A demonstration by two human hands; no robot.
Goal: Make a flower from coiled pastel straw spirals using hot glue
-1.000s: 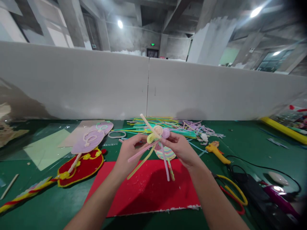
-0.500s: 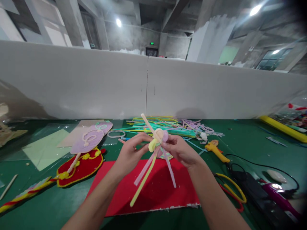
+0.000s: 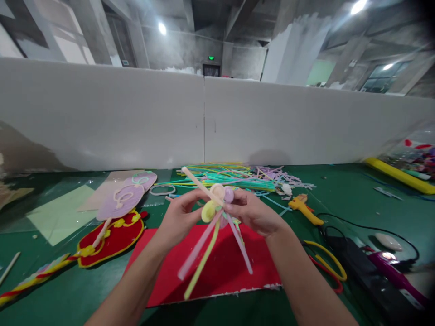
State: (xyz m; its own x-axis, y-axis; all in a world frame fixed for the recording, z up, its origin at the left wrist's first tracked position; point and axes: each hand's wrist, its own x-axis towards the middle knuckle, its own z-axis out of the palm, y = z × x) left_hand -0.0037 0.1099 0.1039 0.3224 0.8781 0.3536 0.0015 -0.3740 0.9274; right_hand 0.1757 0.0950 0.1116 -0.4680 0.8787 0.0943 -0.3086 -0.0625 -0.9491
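In the head view, the fuzzy flower is held up over the red sheet. It is pinched in the right hand. Its yellow loop is met by the left hand; whether that grip is closed cannot be told.

The right hand pinches a pastel flower made of coiled fuzzy stems, while the left hand has its fingers at the flower's other side. Pink, yellow and purple ends hang down over a red sheet. Behind, loose stems lie heaped on the green worktop; a yellow-handled tool lies to the right.
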